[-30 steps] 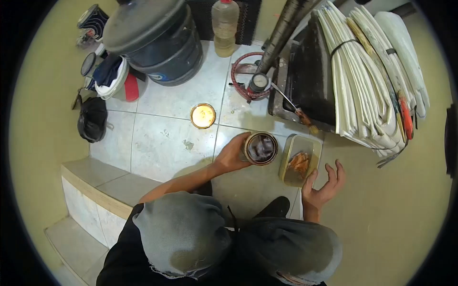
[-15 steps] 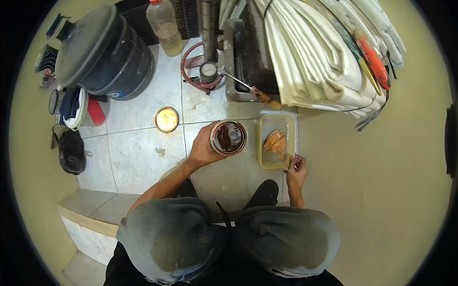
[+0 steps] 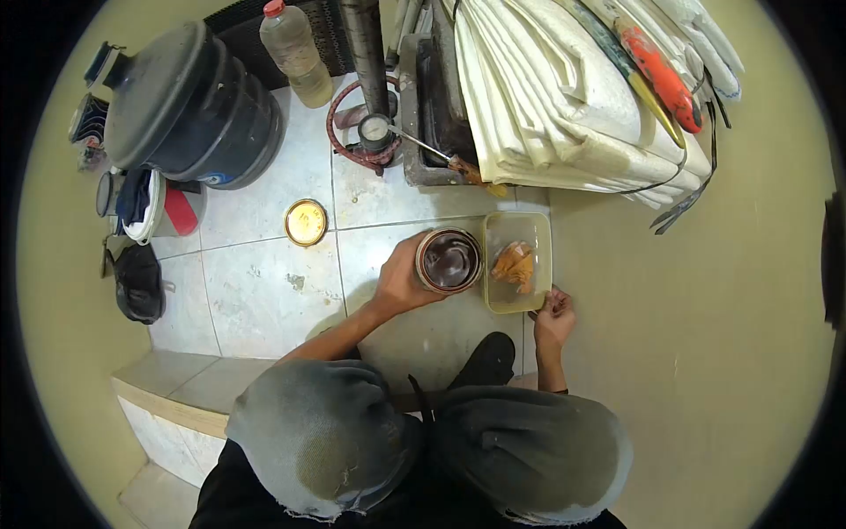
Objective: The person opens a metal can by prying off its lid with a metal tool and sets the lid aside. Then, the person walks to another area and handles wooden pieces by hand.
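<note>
My left hand (image 3: 403,280) is wrapped round the side of an open round can (image 3: 448,261) holding glossy dark brown liquid, smeared along its rim. Close to the can's right side is a yellowish see-through plastic container (image 3: 517,303), with a crumpled orange-brown cloth or paper (image 3: 514,264) inside. The curled fingers of my right hand (image 3: 555,316) pinch at the near right corner of this container; the fingertips are partly hidden. A gold round lid (image 3: 306,222) lies on the tiles to the left of my left hand.
A big dark water jug (image 3: 198,110) and a clear bottle with a red cap (image 3: 298,55) stand at the back left. Behind the can are a pump with a gauge (image 3: 374,130) and a dark trough (image 3: 426,167). Folded white sacks (image 3: 564,115) bear a red-handled tool (image 3: 659,75).
My left hand has moved the can to the right, up close to the plastic container. The liquid's surface has shifted. The container and my right hand have edged slightly right.
</note>
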Demonstrator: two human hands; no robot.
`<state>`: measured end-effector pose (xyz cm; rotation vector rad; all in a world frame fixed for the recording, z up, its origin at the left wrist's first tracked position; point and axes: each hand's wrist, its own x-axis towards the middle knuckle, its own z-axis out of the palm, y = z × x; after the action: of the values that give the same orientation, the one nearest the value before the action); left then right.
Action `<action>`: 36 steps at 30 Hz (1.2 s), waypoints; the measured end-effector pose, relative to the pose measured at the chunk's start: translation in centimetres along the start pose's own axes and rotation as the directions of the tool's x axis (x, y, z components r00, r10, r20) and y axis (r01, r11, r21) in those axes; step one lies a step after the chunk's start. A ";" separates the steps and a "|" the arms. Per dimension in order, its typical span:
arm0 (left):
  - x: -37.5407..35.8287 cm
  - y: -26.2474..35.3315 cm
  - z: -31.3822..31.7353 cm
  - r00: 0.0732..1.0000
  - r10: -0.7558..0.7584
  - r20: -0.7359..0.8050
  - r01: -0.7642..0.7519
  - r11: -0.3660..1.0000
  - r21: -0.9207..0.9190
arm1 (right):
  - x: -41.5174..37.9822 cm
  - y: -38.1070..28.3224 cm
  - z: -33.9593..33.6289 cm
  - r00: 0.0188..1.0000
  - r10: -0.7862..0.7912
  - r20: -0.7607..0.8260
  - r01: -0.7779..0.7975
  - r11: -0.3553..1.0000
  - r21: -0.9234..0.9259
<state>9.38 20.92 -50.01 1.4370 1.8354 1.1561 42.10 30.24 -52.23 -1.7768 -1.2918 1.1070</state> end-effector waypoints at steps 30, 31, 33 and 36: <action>-1.4 -7.1 -13.5 0.975 -0.030 -0.219 0.129 0.880 0.456 | -0.8 -23.6 6.5 0.471 -0.799 0.375 0.877 0.376 -0.300; -1.8 -7.6 -14.7 0.945 -0.118 -0.305 0.285 0.757 0.589 | -0.4 -23.4 7.3 0.473 -0.776 0.418 0.874 0.352 -0.335; -2.1 -9.0 -16.2 0.914 -0.245 -0.324 0.402 0.656 0.639 | -0.5 -24.3 9.2 0.389 -0.803 0.452 0.915 0.279 -0.292; -1.6 -9.6 -16.8 0.856 -0.423 -0.296 0.511 0.611 0.604 | -1.5 -25.0 10.7 0.353 -0.820 0.449 0.931 0.259 -0.259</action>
<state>-8.62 13.71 -50.26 1.0747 2.6793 0.3077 22.39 36.36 -34.47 -0.7867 -2.4427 0.2746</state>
